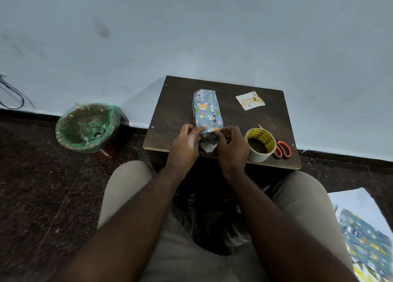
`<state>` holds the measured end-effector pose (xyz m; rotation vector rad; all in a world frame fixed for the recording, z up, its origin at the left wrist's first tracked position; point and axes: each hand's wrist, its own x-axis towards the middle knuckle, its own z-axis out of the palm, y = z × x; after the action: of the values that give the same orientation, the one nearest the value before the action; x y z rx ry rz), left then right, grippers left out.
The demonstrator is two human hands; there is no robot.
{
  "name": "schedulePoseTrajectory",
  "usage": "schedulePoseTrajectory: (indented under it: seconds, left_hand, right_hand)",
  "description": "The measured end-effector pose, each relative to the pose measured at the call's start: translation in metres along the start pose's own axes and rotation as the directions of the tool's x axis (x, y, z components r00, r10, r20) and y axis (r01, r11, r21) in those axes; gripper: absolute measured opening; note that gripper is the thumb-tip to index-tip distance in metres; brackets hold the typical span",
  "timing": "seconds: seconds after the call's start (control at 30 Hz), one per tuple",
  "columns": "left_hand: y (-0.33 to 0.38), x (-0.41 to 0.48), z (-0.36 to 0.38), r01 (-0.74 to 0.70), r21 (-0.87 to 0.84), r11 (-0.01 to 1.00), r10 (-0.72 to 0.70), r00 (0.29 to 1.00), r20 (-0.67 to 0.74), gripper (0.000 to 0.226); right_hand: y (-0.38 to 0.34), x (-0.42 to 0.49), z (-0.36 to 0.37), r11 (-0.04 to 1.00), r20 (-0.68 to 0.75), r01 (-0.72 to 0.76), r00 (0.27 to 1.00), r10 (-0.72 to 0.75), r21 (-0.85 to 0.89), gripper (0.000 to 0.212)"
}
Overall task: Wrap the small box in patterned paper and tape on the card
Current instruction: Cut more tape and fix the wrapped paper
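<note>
The small box (206,109), covered in blue animal-print paper, lies lengthwise on the dark wooden table (170,115). Its far end is folded shut. At the near end my left hand (187,143) and my right hand (230,145) pinch the loose paper flaps from either side, and a pointed flap hangs down between them toward the table's front edge. A white "Happy Birthday" card (250,101) lies flat at the back right of the table, apart from the box.
A roll of tape (259,144) stands right of my right hand, with orange-handled scissors (282,148) beside it. A green-lined bin (86,127) sits on the floor to the left. Spare wrapping paper sheets (365,237) lie on the floor at the right.
</note>
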<state>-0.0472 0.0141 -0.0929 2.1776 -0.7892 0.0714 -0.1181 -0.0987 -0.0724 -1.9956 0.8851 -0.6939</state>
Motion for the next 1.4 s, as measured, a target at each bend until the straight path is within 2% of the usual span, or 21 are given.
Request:
schedulePoseTrajectory:
  seconds: [0.13, 0.27, 0.37, 0.77, 0.9, 1.03, 1.1, 1.2, 1.33, 1.4]
  left_hand:
    - [0.0, -0.001, -0.001, -0.024, -0.001, 1.0, 0.024, 1.0, -0.016, 0.033]
    - [0.002, -0.003, -0.003, -0.009, -0.009, 1.0, 0.009, 1.0, 0.009, 0.04]
    - [0.003, -0.003, -0.003, 0.01, -0.007, 1.0, -0.01, 1.0, 0.024, 0.044]
    - [-0.001, 0.006, 0.0, 0.012, 0.058, 0.998, -0.015, 0.999, 0.045, 0.031]
    - [-0.002, 0.004, 0.0, 0.012, 0.063, 0.998, -0.016, 0.998, 0.058, 0.039]
    - [-0.008, -0.002, 0.001, 0.006, 0.023, 1.0, -0.008, 0.998, 0.063, 0.058]
    - [-0.011, -0.005, 0.0, -0.013, -0.024, 1.0, 0.015, 0.997, 0.078, 0.066]
    - [-0.01, -0.006, -0.002, 0.004, -0.055, 0.998, 0.001, 0.995, 0.096, 0.067]
    - [-0.008, -0.006, -0.004, 0.015, -0.058, 0.998, -0.008, 0.993, 0.121, 0.075]
    - [-0.006, -0.006, -0.005, 0.006, -0.032, 0.999, -0.001, 0.99, 0.144, 0.081]
  right_hand:
    - [0.006, -0.003, -0.001, 0.999, 0.023, 0.021, 0.999, -0.022, 0.042, 0.007]
    - [0.009, -0.006, -0.004, 0.999, 0.161, 0.052, 0.986, -0.05, -0.007, 0.043]
    - [0.007, -0.006, -0.004, 0.999, 0.203, 0.033, 0.979, -0.025, -0.035, 0.055]
    - [0.002, 0.004, 0.0, 0.986, 0.169, 0.048, 0.985, -0.021, -0.162, 0.03]
    - [0.004, 0.005, -0.001, 0.984, 0.185, 0.054, 0.983, -0.021, -0.172, 0.027]
    - [0.013, -0.008, -0.01, 0.997, 0.164, 0.07, 0.984, -0.062, -0.044, 0.033]
    - [0.02, -0.016, -0.014, 0.992, 0.188, 0.12, 0.976, -0.11, -0.045, 0.03]
    - [0.027, -0.021, -0.014, 0.939, 0.325, 0.309, 0.912, -0.249, -0.15, 0.023]
    - [0.023, -0.017, -0.009, 0.804, 0.52, 0.517, 0.792, -0.318, -0.295, 0.038]
    - [0.022, -0.017, -0.008, 0.74, 0.567, 0.558, 0.77, -0.292, -0.376, 0.041]
